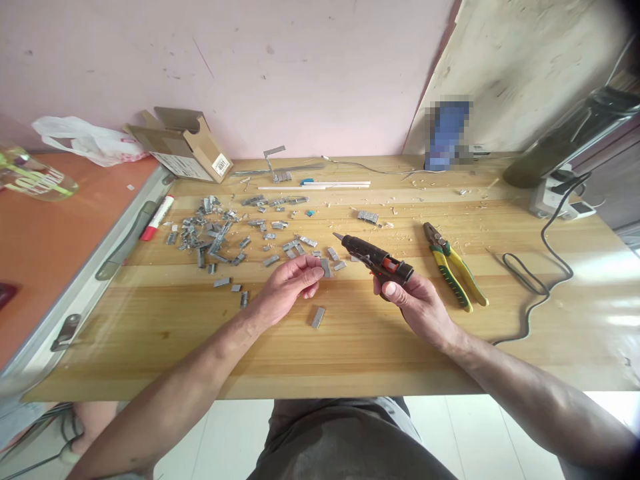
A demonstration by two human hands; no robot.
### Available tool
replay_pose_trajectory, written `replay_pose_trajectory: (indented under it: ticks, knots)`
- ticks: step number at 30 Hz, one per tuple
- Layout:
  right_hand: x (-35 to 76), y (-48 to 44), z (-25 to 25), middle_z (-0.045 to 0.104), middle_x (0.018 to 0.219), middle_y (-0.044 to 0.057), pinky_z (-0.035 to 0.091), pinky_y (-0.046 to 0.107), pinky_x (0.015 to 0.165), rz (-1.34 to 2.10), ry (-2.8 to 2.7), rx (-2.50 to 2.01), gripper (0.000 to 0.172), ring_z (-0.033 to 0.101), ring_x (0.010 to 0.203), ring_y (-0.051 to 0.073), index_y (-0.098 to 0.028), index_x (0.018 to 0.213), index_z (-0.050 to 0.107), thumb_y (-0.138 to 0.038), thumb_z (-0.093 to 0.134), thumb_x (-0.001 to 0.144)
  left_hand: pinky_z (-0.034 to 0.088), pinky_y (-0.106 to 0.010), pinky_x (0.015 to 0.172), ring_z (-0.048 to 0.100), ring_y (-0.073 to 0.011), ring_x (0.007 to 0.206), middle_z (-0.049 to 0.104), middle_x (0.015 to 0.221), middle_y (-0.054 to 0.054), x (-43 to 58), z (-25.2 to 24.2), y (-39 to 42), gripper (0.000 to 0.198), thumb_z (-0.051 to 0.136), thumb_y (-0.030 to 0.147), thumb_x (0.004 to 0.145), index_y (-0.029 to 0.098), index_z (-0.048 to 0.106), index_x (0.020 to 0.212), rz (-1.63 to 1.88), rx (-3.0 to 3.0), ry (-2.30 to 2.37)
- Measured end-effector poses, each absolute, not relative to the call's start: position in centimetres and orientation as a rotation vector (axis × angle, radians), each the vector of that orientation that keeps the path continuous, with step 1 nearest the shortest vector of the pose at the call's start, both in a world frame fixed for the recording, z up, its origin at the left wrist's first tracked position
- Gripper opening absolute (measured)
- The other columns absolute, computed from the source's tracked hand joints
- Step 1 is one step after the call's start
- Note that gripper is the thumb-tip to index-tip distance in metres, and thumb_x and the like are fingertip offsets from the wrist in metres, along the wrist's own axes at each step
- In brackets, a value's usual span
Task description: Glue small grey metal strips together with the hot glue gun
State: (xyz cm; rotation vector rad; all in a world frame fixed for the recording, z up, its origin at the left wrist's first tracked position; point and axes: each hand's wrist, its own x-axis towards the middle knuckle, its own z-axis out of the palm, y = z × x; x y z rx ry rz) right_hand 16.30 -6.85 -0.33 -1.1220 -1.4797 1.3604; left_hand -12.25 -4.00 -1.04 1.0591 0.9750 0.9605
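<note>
My right hand (417,303) is wrapped round the grip of a black hot glue gun (373,255), its nozzle pointing up and to the left. Between the thumb and fingers of my left hand (290,288) is a small grey metal piece (325,268), just below the nozzle tip and apart from it. Similar grey pieces lie close by, one on its own (318,317) nearer to me. A larger loose heap of grey pieces (210,233) spreads to the left. Farther back, a joined row of grey pieces (368,217) rests on the wood.
Pliers with yellow-green handles (453,267) lie to the right, beside a black cable (545,287). White glue sticks (336,184), a cardboard box (183,147) and a red-and-white marker (157,218) are behind and left. A dark bottle (555,143) leans near a power strip (555,197).
</note>
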Motion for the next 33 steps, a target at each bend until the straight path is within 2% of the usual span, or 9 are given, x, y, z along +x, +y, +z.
replay_pose_trajectory:
  ticks: [3, 7, 13, 18, 21, 23, 25, 27, 33]
  knots:
    - [16.4, -6.5, -0.3, 0.066, 0.089, 0.003, 0.048, 0.034, 0.073, 1.343, -1.470, -1.165, 0.059, 0.056, 0.081, 0.018, -0.022, 0.098, 0.072, -0.081, 0.075, 0.091, 0.044, -0.026, 0.053, 0.058, -0.0132, 0.059, 0.079, 0.089, -0.007, -12.7, -1.4, -4.0, 0.032, 0.084, 0.051, 0.092, 0.021, 0.081, 0.102, 0.872, 1.319, 1.071]
    - [16.4, -6.3, -0.4, 0.066, 0.092, 0.002, 0.047, 0.034, 0.074, 1.329, -1.464, -1.211, 0.060, 0.055, 0.080, 0.018, -0.023, 0.102, 0.073, -0.081, 0.076, 0.090, 0.057, -0.031, 0.074, 0.077, -0.0225, 0.084, 0.085, 0.100, -0.006, -12.9, -1.7, -4.4, 0.019, 0.075, 0.038, 0.099, 0.027, 0.084, 0.110, 0.809, 1.727, 1.201]
    - [16.5, -6.5, -0.9, 0.066, 0.096, 0.002, 0.051, 0.037, 0.082, 1.363, -1.472, -1.182, 0.049, 0.056, 0.085, 0.020, -0.027, 0.103, 0.073, -0.075, 0.074, 0.095, 0.055, -0.035, 0.090, 0.075, -0.0240, 0.095, 0.080, 0.106, -0.006, -13.1, -1.6, -4.7, 0.017, 0.069, 0.027, 0.103, 0.028, 0.086, 0.105, 0.787, 2.060, 1.228]
    - [16.7, -6.7, -0.5, 0.067, 0.099, 0.003, 0.053, 0.038, 0.087, 1.335, -1.502, -1.217, 0.048, 0.059, 0.091, 0.021, -0.026, 0.105, 0.074, -0.074, 0.073, 0.097, 0.054, -0.034, 0.087, 0.070, -0.0232, 0.090, 0.072, 0.103, -0.006, -13.0, -1.4, -5.2, 0.005, 0.077, 0.025, 0.098, 0.025, 0.081, 0.101, 0.769, 2.121, 1.344]
    - [16.9, -6.9, 0.6, 0.068, 0.097, 0.003, 0.055, 0.037, 0.084, 1.307, -1.492, -1.251, 0.049, 0.060, 0.088, 0.021, -0.025, 0.104, 0.075, -0.073, 0.074, 0.096, 0.052, -0.033, 0.078, 0.066, -0.0217, 0.083, 0.070, 0.099, -0.004, -12.8, -1.0, -5.6, 0.014, 0.088, 0.027, 0.089, 0.024, 0.076, 0.095, 0.680, 2.161, 1.438]
    - [17.3, -7.1, 1.7, 0.069, 0.095, 0.004, 0.055, 0.037, 0.080, 1.276, -1.518, -1.295, 0.048, 0.061, 0.087, 0.021, -0.025, 0.103, 0.075, -0.073, 0.075, 0.095, 0.051, -0.032, 0.077, 0.067, -0.0210, 0.083, 0.070, 0.101, -0.004, -12.8, -0.8, -5.7, 0.011, 0.085, 0.024, 0.092, 0.023, 0.075, 0.096, 0.572, 2.191, 1.458]
    - [17.8, -7.2, 2.8, 0.070, 0.093, 0.004, 0.056, 0.036, 0.076, 1.229, -1.593, -1.332, 0.045, 0.063, 0.086, 0.021, -0.025, 0.105, 0.076, -0.069, 0.077, 0.096, 0.053, -0.032, 0.079, 0.070, -0.0215, 0.090, 0.072, 0.107, -0.004, -12.9, -0.6, -5.7, 0.003, 0.075, 0.020, 0.100, 0.023, 0.075, 0.102, 0.482, 2.217, 1.439]
    - [18.5, -7.2, 3.7, 0.072, 0.093, 0.003, 0.057, 0.034, 0.075, 1.168, -1.742, -1.340, 0.038, 0.066, 0.085, 0.021, -0.026, 0.115, 0.078, -0.061, 0.078, 0.099, 0.054, -0.033, 0.083, 0.073, -0.0223, 0.097, 0.074, 0.114, -0.005, -13.0, -0.5, -5.6, 0.010, 0.068, 0.018, 0.105, 0.022, 0.075, 0.111, 0.442, 2.241, 1.418]
    - [20.3, -6.6, 4.0, 0.077, 0.107, 0.006, 0.058, 0.033, 0.078, 0.940, -2.376, -1.082, 0.034, 0.072, 0.089, 0.021, -0.029, 0.142, 0.071, -0.034, 0.070, 0.107, 0.057, -0.037, 0.093, 0.075, -0.0237, 0.106, 0.072, 0.122, -0.006, -13.2, -0.3, -5.5, 0.018, 0.069, 0.017, 0.105, 0.021, 0.074, 0.122, 0.409, 2.252, 1.373]
